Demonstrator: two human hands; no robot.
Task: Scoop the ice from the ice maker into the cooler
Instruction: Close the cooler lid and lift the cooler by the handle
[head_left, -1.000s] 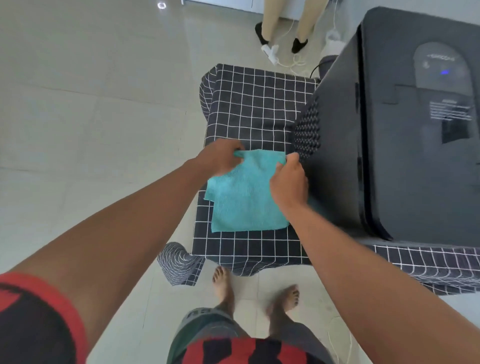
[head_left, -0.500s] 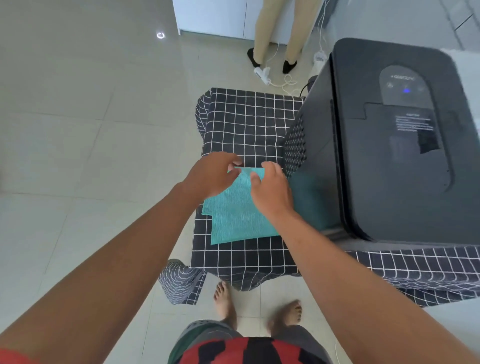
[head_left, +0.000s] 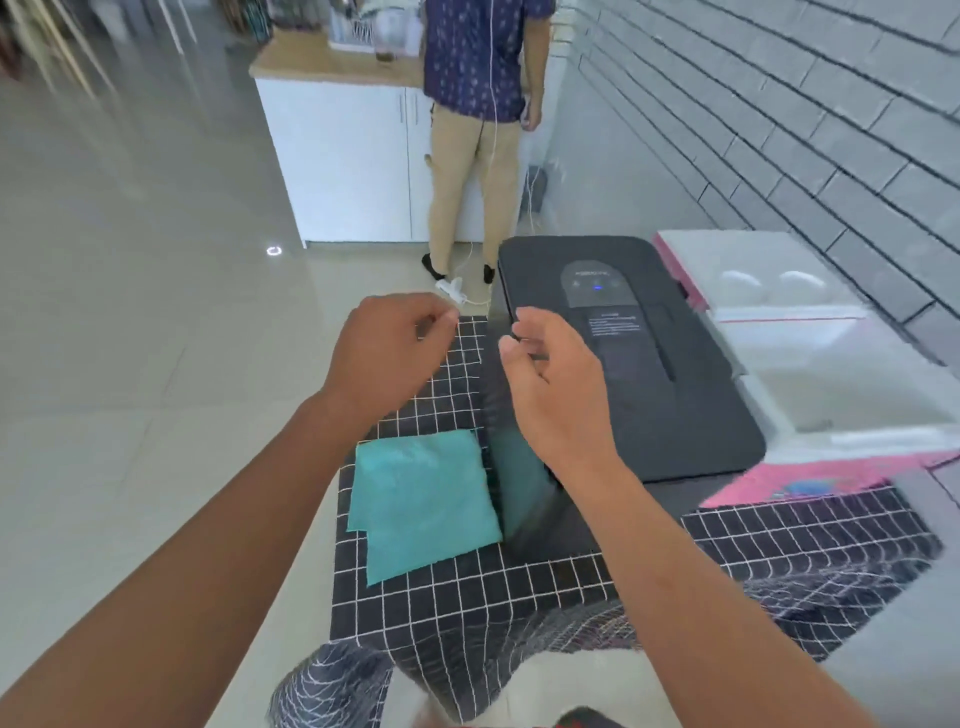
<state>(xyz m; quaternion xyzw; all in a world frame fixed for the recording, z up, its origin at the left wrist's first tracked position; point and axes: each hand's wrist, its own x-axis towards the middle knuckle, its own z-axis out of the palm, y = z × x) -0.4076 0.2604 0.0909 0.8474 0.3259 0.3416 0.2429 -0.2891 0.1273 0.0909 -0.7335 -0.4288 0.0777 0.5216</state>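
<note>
Holding nothing: left hand (head_left: 384, 353) and right hand (head_left: 553, 384) loosely curled, raised beside closed ice maker (head_left: 623, 358). Cooler (head_left: 810, 364) just right of ice maker. Teal cloth (head_left: 423, 506) left of it. Possible spills: no scoop visible.

Worktop layout
Cloth (head_left: 423, 501) lies on the worktop (head_left: 467, 597), left of the ice maker (head_left: 649, 374); cooler (head_left: 789, 332) stands right.

A home kitchen: white cabinet (head_left: 353, 166) with wooden countertop (head_left: 332, 65), tiled floor (head_left: 130, 312).
</note>
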